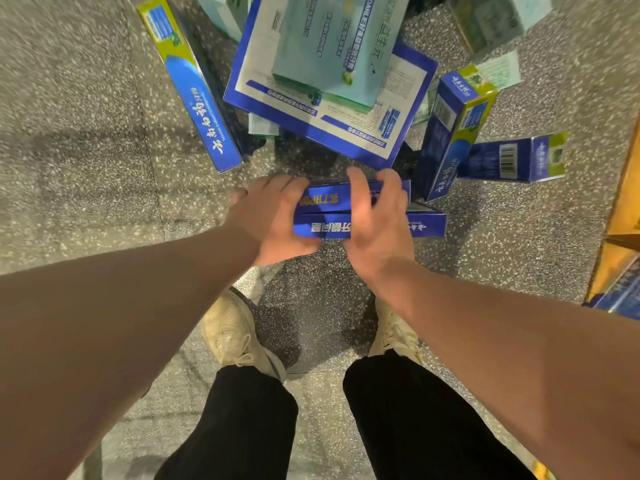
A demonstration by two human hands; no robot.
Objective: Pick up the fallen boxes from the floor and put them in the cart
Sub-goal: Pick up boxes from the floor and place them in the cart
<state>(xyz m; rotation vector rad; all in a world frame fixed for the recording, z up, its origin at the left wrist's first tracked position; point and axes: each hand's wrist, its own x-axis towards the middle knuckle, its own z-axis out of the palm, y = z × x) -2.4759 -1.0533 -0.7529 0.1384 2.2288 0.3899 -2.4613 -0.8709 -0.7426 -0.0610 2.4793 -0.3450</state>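
Hands gathering a pair of fallen cartons. The two long blue boxes [323, 200] lie side by side with their long faces touching, low over the speckled floor [86, 133] and just ahead of the person's shoes [228, 334]. Whether they rest on the floor or hang just clear of it cannot be told.

The left hand [273, 216] wraps the left end of the pair, its fingers curled over the far edge. The right hand [375, 216] clamps the middle, fingers hooked over the top and the thumb on the near side. Holding from two places presses the boxes together, so that both can probably be lifted as one bundle without sliding apart.

Beyond the hands lies the rest of the spill:
- a long blue-and-green box [197, 88] at the left;
- a large flat blue-bordered box [332, 133] in the centre, with a pale teal box [332, 39] leaning on it;
- two more blue cartons [485, 150] at the right, close to the held pair.

An orange-yellow edge [623, 209] shows at the right margin, but whether it belongs to the cart cannot be told. The task looks to be at an early stage, with most boxes not yet collected.
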